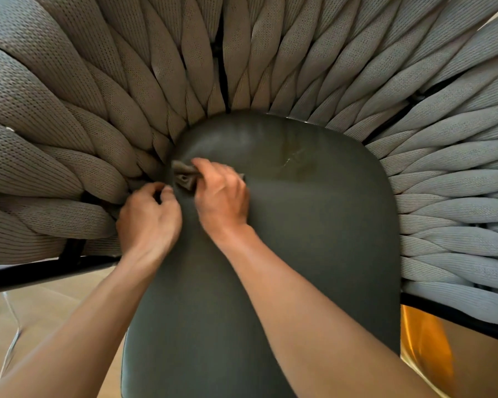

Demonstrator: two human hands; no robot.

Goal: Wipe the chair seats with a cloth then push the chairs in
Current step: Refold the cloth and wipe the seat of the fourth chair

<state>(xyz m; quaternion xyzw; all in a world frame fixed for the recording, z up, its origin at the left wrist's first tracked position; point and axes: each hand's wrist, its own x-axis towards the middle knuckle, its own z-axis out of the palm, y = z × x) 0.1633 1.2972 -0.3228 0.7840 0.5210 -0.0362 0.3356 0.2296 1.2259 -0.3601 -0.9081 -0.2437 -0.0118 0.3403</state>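
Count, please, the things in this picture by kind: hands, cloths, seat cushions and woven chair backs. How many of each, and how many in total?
Hands: 2, the left hand and the right hand
Cloths: 1, the cloth in the right hand's grip
Seat cushions: 1, the dark seat cushion
Woven chair backs: 1, the woven chair back curving around the cushion
Total: 5

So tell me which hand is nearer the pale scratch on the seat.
Right. The right hand grips the cloth just left of the scratch; the left hand sits farther left, at the seat's edge.
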